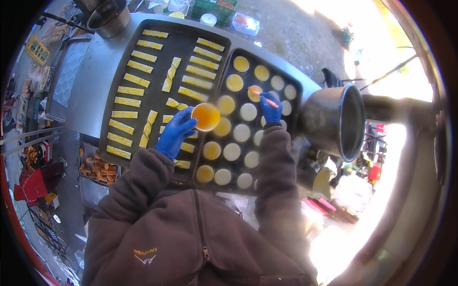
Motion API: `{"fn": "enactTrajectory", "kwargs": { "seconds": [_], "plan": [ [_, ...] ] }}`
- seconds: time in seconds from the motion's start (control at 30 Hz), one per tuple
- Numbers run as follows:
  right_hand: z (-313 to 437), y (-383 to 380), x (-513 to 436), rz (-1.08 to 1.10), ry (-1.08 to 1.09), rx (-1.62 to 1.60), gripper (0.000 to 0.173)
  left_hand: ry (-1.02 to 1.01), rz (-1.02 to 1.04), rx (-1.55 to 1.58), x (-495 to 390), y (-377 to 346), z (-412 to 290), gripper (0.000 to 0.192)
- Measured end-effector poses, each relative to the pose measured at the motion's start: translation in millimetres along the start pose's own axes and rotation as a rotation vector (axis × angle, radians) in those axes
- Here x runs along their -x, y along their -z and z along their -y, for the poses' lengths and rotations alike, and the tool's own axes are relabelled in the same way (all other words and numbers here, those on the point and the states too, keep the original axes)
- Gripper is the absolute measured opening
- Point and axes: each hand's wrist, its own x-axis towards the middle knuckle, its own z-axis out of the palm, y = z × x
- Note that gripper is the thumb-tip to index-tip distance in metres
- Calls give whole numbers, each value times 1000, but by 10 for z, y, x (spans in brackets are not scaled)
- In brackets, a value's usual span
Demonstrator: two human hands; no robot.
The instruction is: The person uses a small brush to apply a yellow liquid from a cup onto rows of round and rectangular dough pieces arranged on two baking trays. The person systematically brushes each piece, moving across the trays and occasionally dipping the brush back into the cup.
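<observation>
My left hand [176,133], in a blue glove, grips a round cup of orange-yellow liquid [206,117], which looks like beaten egg. The cup is over the edge between two dark baking trays. In my blue-gloved right hand [271,108] is a pastry brush with a pink handle [272,103]. Its bristles [254,91] touch a dough round [253,95] on the right tray [263,53]. Rounds in the left column and some at the far end are glossy yellow; others, such as one pale round [248,112], look uncoated. My right hand and sleeve hide a few rounds.
The left tray [137,96] holds yellow-coated dough strips [126,114] and several twists [171,75]. A large metal pot [323,119] stands right of the trays, another metal pot [109,21] at the far left corner. Brown baked pieces [102,169] lie in a tray at lower left.
</observation>
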Motion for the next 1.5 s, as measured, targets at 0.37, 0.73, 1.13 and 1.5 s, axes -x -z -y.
{"fn": "enactTrajectory", "kwargs": {
  "seconds": [0.37,0.73,1.13,1.5],
  "plan": [
    [-176,59,97,-110,-223,-221,11,-10,-28,-13,69,13,75,70],
    [1963,751,775,279,-292,-528,5,-40,0,-44,52,-66,198,70],
    [1875,692,967,341,-476,-596,11,-55,53,-127,58,-231,350,76],
    [1023,914,931,108,-509,-618,18,-27,4,-140,73,-333,304,76]
  ]
}}
